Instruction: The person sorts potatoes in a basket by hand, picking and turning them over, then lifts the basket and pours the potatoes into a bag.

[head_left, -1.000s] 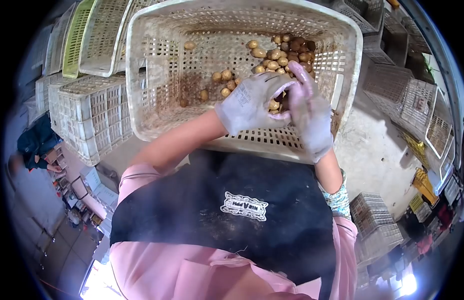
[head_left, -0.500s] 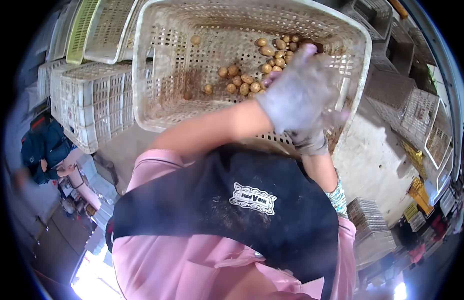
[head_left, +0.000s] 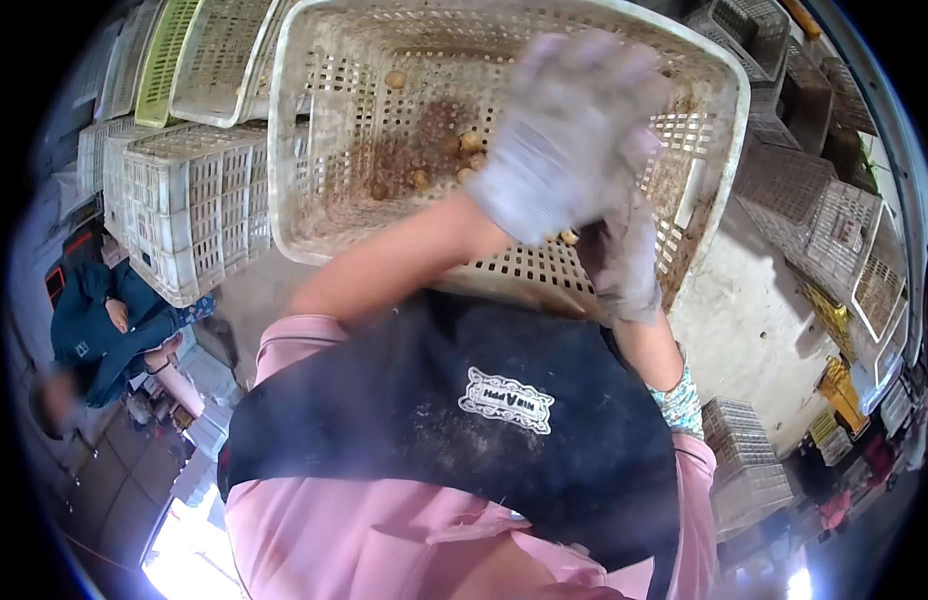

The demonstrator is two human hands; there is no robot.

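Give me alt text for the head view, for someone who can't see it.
The wearer's gloved left hand, blurred, hangs over a dirty white plastic crate containing small, round, potato-like items, partly overlapping the gloved right hand by the crate's near edge. A dark apron lies over pink clothing; more crates stand around, and another person is at far left.
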